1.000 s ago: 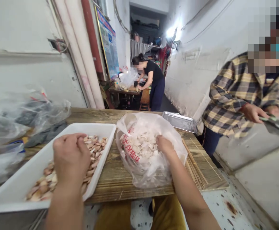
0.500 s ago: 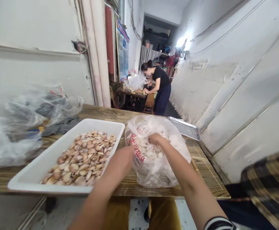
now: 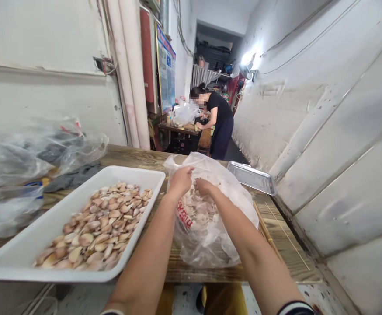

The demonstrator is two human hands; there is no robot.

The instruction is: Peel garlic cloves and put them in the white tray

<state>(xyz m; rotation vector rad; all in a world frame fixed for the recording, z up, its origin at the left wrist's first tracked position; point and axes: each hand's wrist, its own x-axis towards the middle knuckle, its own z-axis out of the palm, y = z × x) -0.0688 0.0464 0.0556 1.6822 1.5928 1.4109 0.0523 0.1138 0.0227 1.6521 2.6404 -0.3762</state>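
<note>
Since the earlier frame, the left hand has moved from beside the white tray to over the plastic bag, near the right hand. Both are curled; what, if anything, they pinch, I cannot tell. Pale skins lie in the bag beneath them, garlic cloves in the tray to their left; well ahead, a person bends forward.

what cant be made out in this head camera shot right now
All in the head view:
Left hand: whether it pinches anything, hidden by its own fingers.
Right hand: what its fingertips grip, too small among pale flakes.
Stick bundle: partly covered by the right forearm.
Clear bag: cut off by the left edge.
</note>
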